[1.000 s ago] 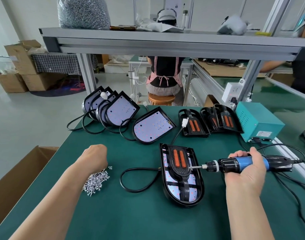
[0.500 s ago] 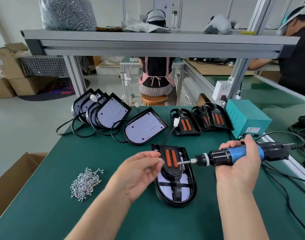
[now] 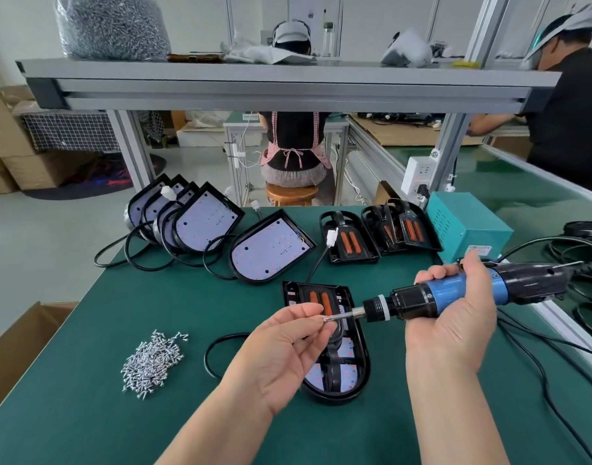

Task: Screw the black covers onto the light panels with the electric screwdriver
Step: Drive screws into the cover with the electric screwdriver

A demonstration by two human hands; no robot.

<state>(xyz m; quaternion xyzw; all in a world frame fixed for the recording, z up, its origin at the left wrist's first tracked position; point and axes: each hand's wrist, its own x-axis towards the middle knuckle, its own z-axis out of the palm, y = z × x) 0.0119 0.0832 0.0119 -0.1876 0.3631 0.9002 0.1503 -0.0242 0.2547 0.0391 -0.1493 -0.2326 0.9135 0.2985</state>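
Observation:
A light panel with a black cover [image 3: 341, 370] on it lies on the green table in front of me, partly hidden by my left hand. My right hand [image 3: 455, 320] grips the blue and black electric screwdriver [image 3: 455, 295], held level with its bit pointing left. My left hand [image 3: 288, 347] pinches a small screw [image 3: 326, 318] at the tip of the bit, above the cover. A heap of loose screws [image 3: 152, 362] lies to the left.
Bare light panels [image 3: 271, 251] with black cords lean at the back left. Spare black covers [image 3: 348, 241] stand at the back middle beside a teal power box [image 3: 466, 226]. Cables trail along the right edge. A cardboard box [image 3: 16, 347] sits left of the table.
My left hand left the screw heap, came right over the panel, and now holds a screw at the bit. The screwdriver rose slightly and stayed level.

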